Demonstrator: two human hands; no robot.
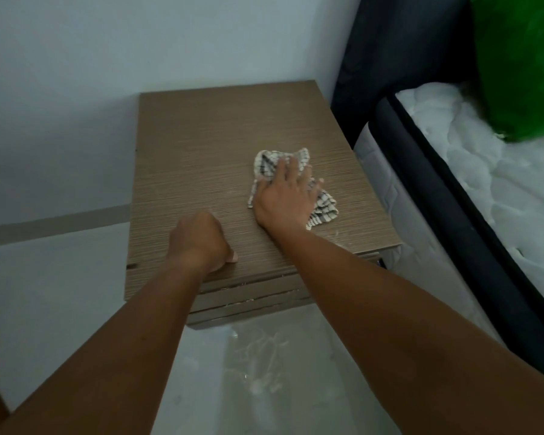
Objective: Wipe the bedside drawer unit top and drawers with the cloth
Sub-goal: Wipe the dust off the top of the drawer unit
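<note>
Seen from a head-worn camera looking down, two bare forearms reach forward from the bottom of the frame over a pale tiled floor (60, 309).

Nearest, the left hand (201, 241) rests on the front part of the bedside drawer unit top (201, 146). Its fingers are curled under into a loose fist with nothing in it, knuckles and thumb touching the wood near the front edge. It seems to be there as a brace, steadying the person's lean and perhaps keeping the unit from shifting.

Just beyond and to the right, the right hand (285, 196) lies palm down on the cloth (322, 210), a small checked rag in cream and dark lines. The fingers are spread fairly wide and pressed flat, pinning the cloth against the top so that it can be pushed across the surface; the rag bunches out past the fingertips and trails behind the heel of the hand. The cloth sits right of centre, nearer the front than the back.

Below the front edge, the stepped drawers (248, 298) show as closed fronts, partly hidden by the arms; wiping them looks like a step not yet reached.

Farther back, the wood-grain top runs bare to a pale wall (139, 42). To the right, just beside the unit, stand a dark bed frame (421, 171), a quilted white mattress (500, 199) and something bright green (522, 64), too blurred to name.
</note>
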